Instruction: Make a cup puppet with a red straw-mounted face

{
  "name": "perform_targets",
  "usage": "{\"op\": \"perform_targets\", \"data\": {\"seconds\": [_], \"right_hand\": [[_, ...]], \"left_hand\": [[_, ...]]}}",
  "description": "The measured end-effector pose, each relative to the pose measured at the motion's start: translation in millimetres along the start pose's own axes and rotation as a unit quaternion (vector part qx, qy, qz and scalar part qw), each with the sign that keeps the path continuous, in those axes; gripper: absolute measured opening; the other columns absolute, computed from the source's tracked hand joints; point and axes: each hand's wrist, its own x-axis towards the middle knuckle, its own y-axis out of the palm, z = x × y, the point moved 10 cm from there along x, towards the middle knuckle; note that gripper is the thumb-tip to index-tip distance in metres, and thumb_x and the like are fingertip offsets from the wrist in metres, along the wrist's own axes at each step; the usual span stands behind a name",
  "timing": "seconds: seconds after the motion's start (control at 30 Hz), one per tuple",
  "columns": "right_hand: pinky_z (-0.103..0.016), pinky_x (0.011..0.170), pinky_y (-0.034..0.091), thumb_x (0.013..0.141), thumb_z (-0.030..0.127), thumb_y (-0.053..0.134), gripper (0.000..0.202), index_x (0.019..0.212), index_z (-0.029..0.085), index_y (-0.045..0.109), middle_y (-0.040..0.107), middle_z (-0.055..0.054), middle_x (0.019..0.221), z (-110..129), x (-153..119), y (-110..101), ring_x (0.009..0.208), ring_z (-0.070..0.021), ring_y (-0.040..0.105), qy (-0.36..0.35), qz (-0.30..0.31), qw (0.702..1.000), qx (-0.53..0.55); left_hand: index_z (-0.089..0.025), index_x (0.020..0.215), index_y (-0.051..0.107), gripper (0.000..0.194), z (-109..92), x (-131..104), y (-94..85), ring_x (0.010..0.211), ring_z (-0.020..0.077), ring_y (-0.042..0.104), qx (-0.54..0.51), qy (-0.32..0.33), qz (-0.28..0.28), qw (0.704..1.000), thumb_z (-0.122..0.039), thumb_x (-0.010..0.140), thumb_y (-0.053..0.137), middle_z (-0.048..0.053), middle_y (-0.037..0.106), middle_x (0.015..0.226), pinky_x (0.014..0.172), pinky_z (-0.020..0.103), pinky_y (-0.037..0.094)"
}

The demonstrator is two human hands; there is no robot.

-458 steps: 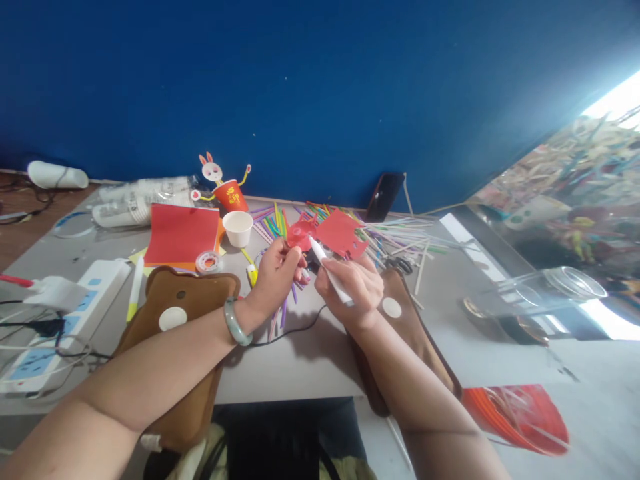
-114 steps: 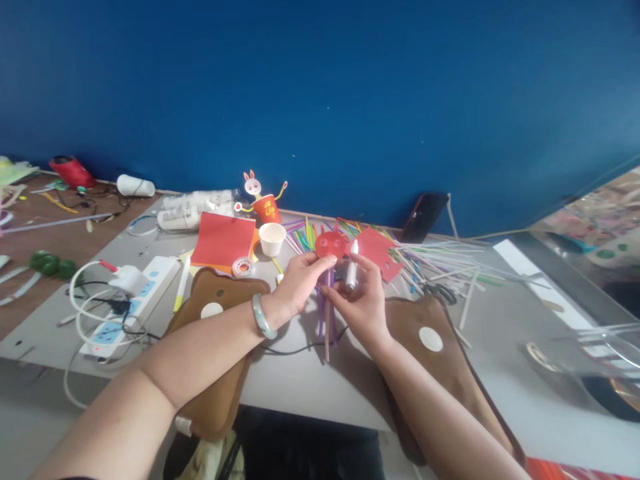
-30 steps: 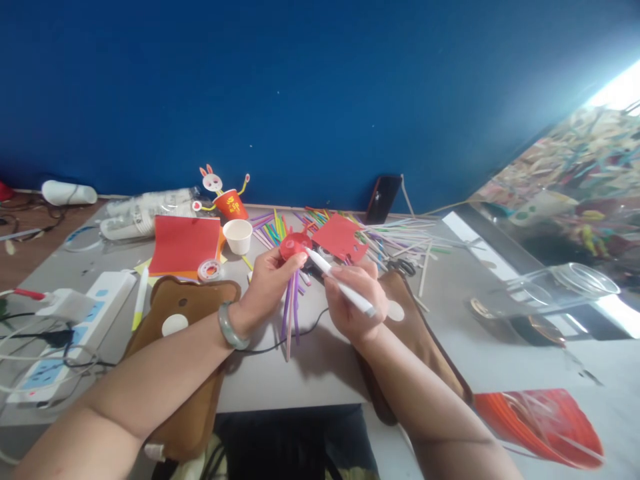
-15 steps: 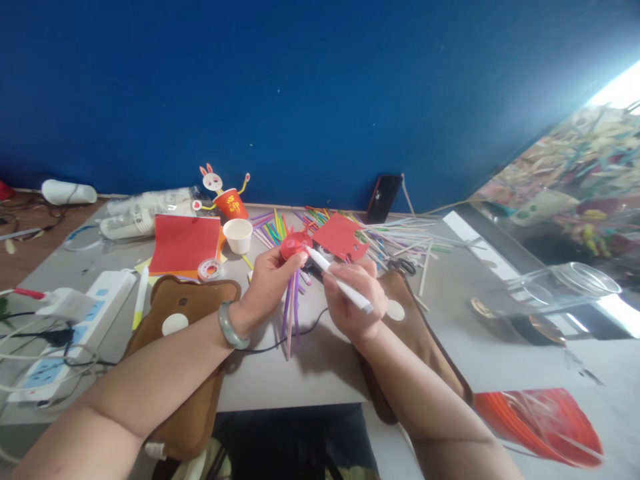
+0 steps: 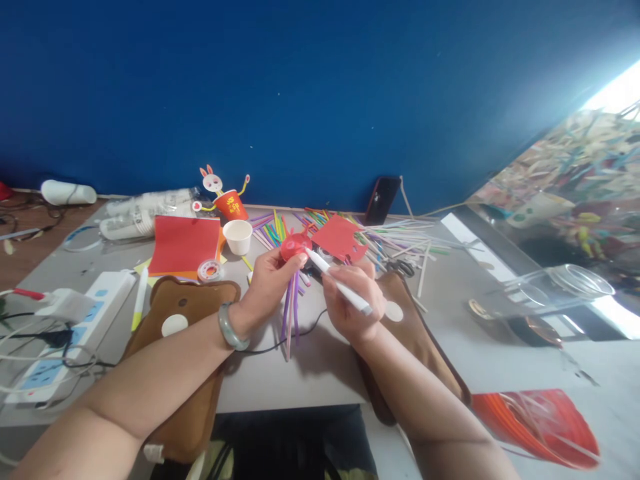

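Observation:
My left hand (image 5: 270, 277) pinches a red paper cut-out (image 5: 294, 247) with small points on its upper edge, above the middle of the table. Purple and pinkish strips (image 5: 291, 310) hang down just below the cut-out; I cannot tell whether they are joined to it. In my right hand (image 5: 353, 297) is a white marker pen (image 5: 345, 287), slanted with its tip at the cut-out's right side. Behind the hands lies a red paper sheet (image 5: 340, 237) with pieces cut from its edge. A white paper cup (image 5: 237, 237) stands to the left of the cut-out.
A rabbit-faced cup figure (image 5: 230, 203) stands at the back. Red paper (image 5: 185, 243), a tape roll (image 5: 211, 270) and a power strip (image 5: 75, 340) lie left. Scissors (image 5: 400, 267), pipe cleaners (image 5: 400, 233), a phone (image 5: 383, 200), a clear jar (image 5: 555, 290) and orange cups (image 5: 535, 427) are right.
Both hands keep nearly the same pose, the pen tip still at the red cut-out. The view has shifted very slightly.

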Motion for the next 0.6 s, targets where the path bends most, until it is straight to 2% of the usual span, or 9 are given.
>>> {"op": "perform_targets", "data": {"seconds": [0.33,0.6], "right_hand": [[-0.034,0.063,0.056,0.089,0.015,0.064,0.017,0.104,0.022,0.060,0.072,-0.002,0.079,-0.6,0.4,-0.1,0.066,-0.0165,0.070,0.003,0.001,1.000,-0.007],[-0.033,0.061,0.056,0.091,0.017,0.062,0.011,0.100,0.022,0.058,0.070,-0.002,0.076,0.4,1.5,0.3,0.064,-0.0159,0.069,0.000,0.003,1.000,-0.013]], "left_hand": [[-0.017,0.074,0.064,0.025,-4.1,-1.7,0.1,0.057,0.0094,0.049,0.008,-0.007,-0.006,1.000,-0.040,0.079,0.072,-0.002,0.057,0.067,0.055,0.024,0.044],[-0.017,0.077,0.065,0.025,-0.4,-0.7,0.1,0.059,0.0094,0.051,0.004,-0.009,-0.004,1.000,-0.041,0.079,0.072,-0.002,0.059,0.070,0.056,0.023,0.045]]}}
